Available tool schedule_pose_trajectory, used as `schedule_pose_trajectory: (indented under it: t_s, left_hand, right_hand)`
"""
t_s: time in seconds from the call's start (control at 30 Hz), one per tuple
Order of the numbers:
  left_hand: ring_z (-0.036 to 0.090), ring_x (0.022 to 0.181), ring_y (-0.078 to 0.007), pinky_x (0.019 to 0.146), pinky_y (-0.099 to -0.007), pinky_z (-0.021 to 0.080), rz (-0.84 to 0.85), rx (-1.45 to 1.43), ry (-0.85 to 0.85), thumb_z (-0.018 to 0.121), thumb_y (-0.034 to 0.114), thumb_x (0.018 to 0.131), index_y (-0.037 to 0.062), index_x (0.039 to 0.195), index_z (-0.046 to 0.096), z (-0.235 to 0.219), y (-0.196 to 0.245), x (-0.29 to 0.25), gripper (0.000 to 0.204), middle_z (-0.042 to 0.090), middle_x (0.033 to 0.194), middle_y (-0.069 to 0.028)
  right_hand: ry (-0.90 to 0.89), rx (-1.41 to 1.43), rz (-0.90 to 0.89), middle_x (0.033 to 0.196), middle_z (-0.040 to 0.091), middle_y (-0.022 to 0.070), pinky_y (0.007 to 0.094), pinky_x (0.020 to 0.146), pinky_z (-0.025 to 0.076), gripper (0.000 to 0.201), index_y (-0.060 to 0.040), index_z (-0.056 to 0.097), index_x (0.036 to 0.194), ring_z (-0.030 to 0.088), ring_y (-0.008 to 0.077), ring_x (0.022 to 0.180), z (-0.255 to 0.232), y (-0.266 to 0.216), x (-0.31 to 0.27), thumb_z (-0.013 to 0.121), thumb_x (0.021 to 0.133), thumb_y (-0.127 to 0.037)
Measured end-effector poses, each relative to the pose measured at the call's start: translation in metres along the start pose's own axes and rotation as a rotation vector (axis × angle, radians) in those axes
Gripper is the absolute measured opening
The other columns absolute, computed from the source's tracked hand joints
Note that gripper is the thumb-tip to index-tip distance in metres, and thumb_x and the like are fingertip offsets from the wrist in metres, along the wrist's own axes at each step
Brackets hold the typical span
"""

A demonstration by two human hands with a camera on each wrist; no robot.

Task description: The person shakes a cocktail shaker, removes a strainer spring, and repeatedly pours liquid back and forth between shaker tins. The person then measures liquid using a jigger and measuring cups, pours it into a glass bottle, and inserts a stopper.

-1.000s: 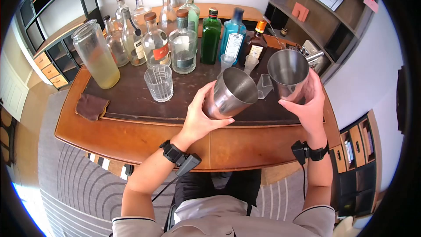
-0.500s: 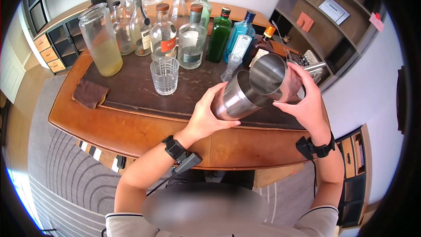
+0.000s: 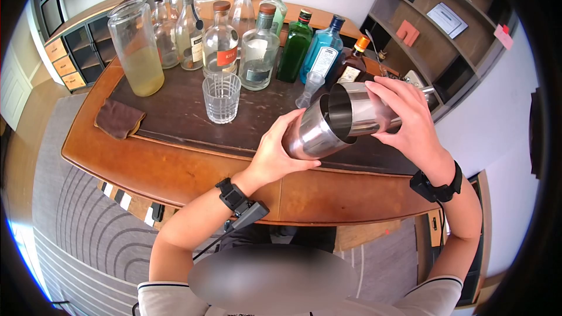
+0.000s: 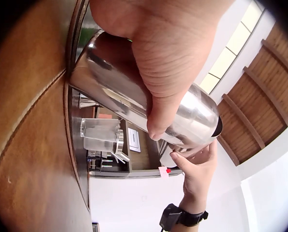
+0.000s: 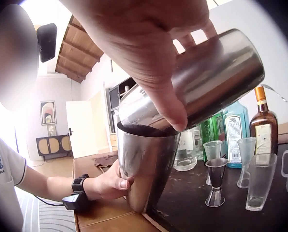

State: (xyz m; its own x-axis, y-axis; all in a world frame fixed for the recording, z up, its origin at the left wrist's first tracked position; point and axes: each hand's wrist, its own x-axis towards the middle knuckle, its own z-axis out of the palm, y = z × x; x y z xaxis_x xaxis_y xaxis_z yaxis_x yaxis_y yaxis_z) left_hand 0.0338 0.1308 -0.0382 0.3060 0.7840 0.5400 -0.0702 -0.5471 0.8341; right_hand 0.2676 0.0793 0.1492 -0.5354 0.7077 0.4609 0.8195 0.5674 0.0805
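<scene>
Grips a lower silver metal cup (image 3: 316,136) in the left hand (image 3: 272,155), with thumb and fingers curled round its wall. Leans that cup towards the person's right, with its mouth raised. Clasps an upper silver metal cup (image 3: 366,108) in the right hand (image 3: 413,114), with fingers spread over the top and thumb pressed underneath. Tips this one nearly onto its side, bringing its mouth over that of the lower silver metal cup. Keeps both above the near part of the brown leather-topped counter (image 3: 246,190).

On the counter, shows a patterned clear glass tumbler (image 3: 222,99) to the left of the cups, then a tall clear glass pitcher (image 3: 140,61) partly filled with cloudy yellow liquid, near a folded dark brown cloth (image 3: 119,119). Behind, includes clear glass bottles (image 3: 257,55), a green glass bottle (image 3: 294,52), a blue glass bottle (image 3: 321,52) and an orange-capped brown bottle (image 3: 353,61). In the right wrist view, adds a double-ended metal jigger (image 5: 215,182) beside clear measuring cups (image 5: 246,154).
</scene>
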Motion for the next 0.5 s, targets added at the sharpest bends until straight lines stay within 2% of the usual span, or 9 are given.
schedule_pose_trajectory:
  t_s: [0.1,0.17,0.3,0.37,0.5]
  left_hand:
    - [0.054,0.129,-0.0237,0.11,-0.0386,0.043,0.009,0.007,0.01,0.098,0.017,0.061,0.0018,0.147,0.041,0.0,0.0,0.0,0.104,0.057,0.138,-0.0149]
    - [0.056,0.126,-0.0283,0.108,-0.0391,0.045,-0.002,-0.04,0.035,0.097,0.019,0.06,0.0052,0.145,0.044,0.001,-0.001,-0.001,0.101,0.056,0.135,-0.0155]
    - [0.056,0.126,-0.0272,0.108,-0.0387,0.045,-0.014,-0.04,0.044,0.097,0.019,0.06,0.0048,0.145,0.044,0.001,-0.003,-0.001,0.101,0.056,0.135,-0.0156]
    - [0.053,0.129,-0.0234,0.111,-0.0387,0.042,-0.015,-0.061,0.014,0.097,0.016,0.063,0.0014,0.147,0.039,0.001,-0.004,-0.001,0.104,0.055,0.138,-0.0146]
    - [0.052,0.129,-0.023,0.111,-0.0385,0.041,-0.028,-0.064,0.024,0.097,0.016,0.063,0.0009,0.147,0.038,0.001,0.0,-0.002,0.104,0.054,0.138,-0.014]
  right_hand:
    - [-0.037,-0.095,-0.035,0.131,0.059,0.0107,0.0446,0.104,0.041,0.083,-0.0142,0.061,0.133,0.056,0.0331,0.12,-0.005,-0.004,0.006,0.084,0.055,0.005]
    - [-0.034,-0.206,-0.117,0.131,0.059,0.0103,0.0462,0.104,0.041,0.084,-0.0159,0.062,0.133,0.056,0.0326,0.12,-0.007,-0.005,0.011,0.084,0.054,0.005]
    - [0.012,-0.319,-0.202,0.131,0.06,0.0094,0.0484,0.103,0.042,0.078,-0.0183,0.064,0.13,0.057,0.0308,0.12,-0.014,-0.012,0.023,0.081,0.057,0.003]
    - [0.083,-0.52,-0.327,0.128,0.063,0.0081,0.0496,0.101,0.043,0.065,-0.0205,0.067,0.126,0.059,0.0285,0.116,-0.017,-0.018,0.03,0.076,0.065,-0.003]
    - [0.167,-0.636,-0.426,0.124,0.065,0.0073,0.0496,0.1,0.045,0.054,-0.0224,0.069,0.123,0.061,0.0269,0.112,-0.019,-0.025,0.037,0.069,0.071,-0.008]
